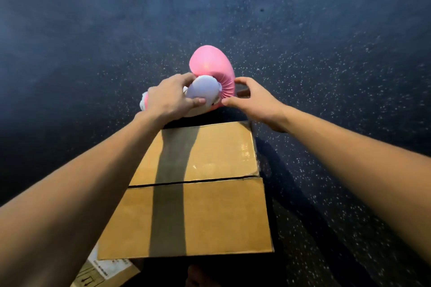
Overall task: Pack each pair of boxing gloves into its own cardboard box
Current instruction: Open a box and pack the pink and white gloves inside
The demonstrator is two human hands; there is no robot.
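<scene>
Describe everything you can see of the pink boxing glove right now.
The pink boxing glove is glossy, padded, leather-like, with a rounded pink fist and a white thumb part facing the camera. It is held beyond the far edge of the closed cardboard box, over the dark speckled floor. The left hand grips its white part; the right hand pinches its pink side. Its cuff is mostly hidden behind the left hand.

Floor (326,77): dark blue-black surface with fine white speckles, extending to every edge of the view. Speckles show most densely at centre and right; the upper and left areas are dim and blurred. One small dark spot (261,10) lies in the upper area.
</scene>
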